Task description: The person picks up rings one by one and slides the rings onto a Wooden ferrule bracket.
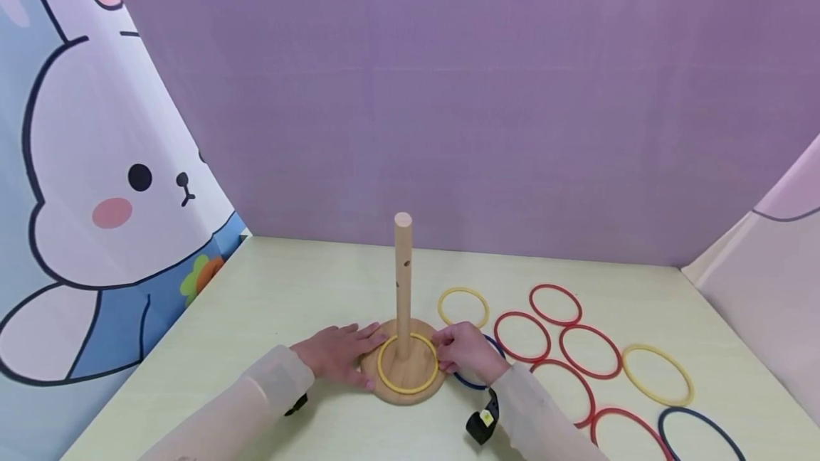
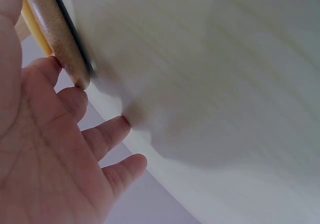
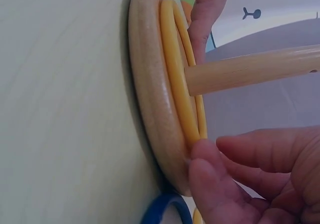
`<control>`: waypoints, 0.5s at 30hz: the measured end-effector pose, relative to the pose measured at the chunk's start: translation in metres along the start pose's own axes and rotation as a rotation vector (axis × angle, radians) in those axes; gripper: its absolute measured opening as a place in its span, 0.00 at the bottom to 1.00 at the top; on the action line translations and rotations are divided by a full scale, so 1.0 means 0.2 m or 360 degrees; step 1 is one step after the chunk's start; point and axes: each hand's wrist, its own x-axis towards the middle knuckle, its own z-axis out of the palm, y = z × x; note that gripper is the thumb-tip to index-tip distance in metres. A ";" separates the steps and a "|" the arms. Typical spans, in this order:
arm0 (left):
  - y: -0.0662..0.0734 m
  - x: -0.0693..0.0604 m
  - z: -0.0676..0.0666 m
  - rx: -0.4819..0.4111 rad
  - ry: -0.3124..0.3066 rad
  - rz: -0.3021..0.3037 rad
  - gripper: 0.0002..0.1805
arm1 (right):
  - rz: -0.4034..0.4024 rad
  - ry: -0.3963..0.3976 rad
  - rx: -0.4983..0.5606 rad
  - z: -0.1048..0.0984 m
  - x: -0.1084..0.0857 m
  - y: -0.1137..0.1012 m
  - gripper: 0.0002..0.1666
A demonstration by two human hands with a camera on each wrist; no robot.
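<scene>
A wooden base with an upright peg stands on the table. Around the foot of the peg lies a yellow ring, on or very near the base. My right hand pinches the right edge of this ring with bent fingers, as the yellow ring in the right wrist view shows. From the left, my left hand touches the base's rim with spread fingers, and its fingertips rest against the rim and the tabletop.
Partly hidden by my right hand, a blue ring lies beside the base. Several red rings, two more yellow rings and another blue ring are spread over the table's right side. A purple backdrop rises behind.
</scene>
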 end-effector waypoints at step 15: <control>0.00 0.01 0.00 0.0004 -0.0011 -0.0009 0.48 | -0.0023 0.0024 -0.0107 -0.07 -0.03 0.03 0.20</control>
